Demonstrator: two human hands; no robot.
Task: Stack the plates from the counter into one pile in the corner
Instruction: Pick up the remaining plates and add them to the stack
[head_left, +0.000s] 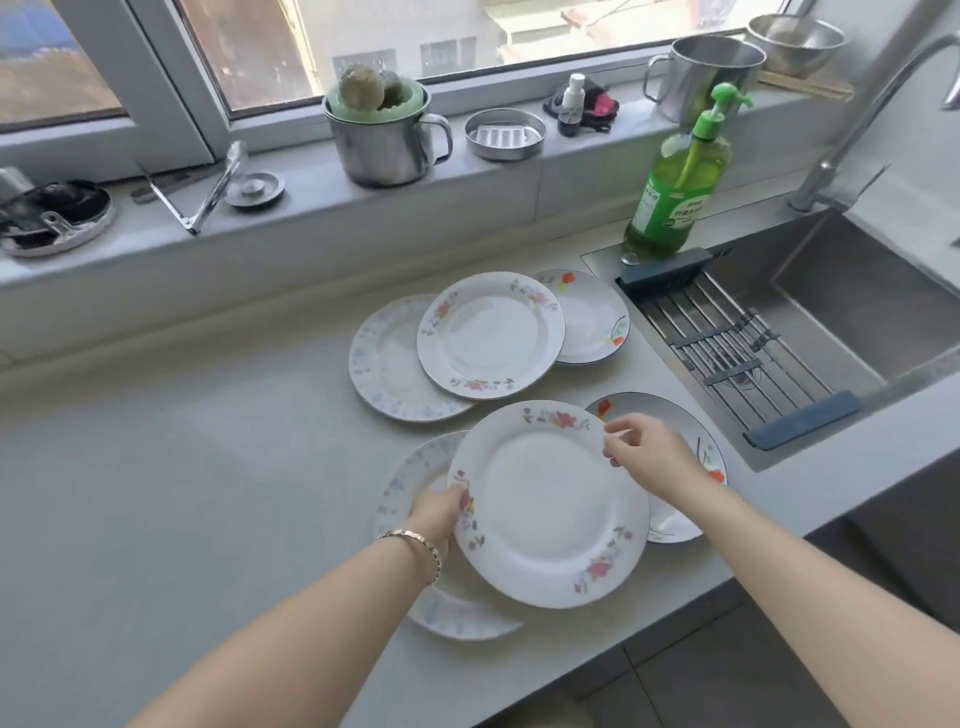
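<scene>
Several white plates lie on the grey counter in two overlapping groups. In the near group, a pink-flowered plate (550, 504) is on top. My left hand (439, 512) grips its left rim and my right hand (649, 454) pinches its upper right rim. Under it lie a pale blue-patterned plate (415, 478) on the left and a dark-rimmed plate with orange flowers (685, 431) on the right. In the far group, a second pink-flowered plate (491, 335) overlaps a blue-patterned plate (379, 358) and an orange-flowered plate (592, 317).
A steel sink (857, 306) with a roll-up drying rack (727, 343) lies to the right. A green soap bottle (675, 192) stands at the sink's back corner. The windowsill holds a steel mug (384, 140), a small tin (504, 135) and other utensils. The counter's front edge (571, 670) runs close.
</scene>
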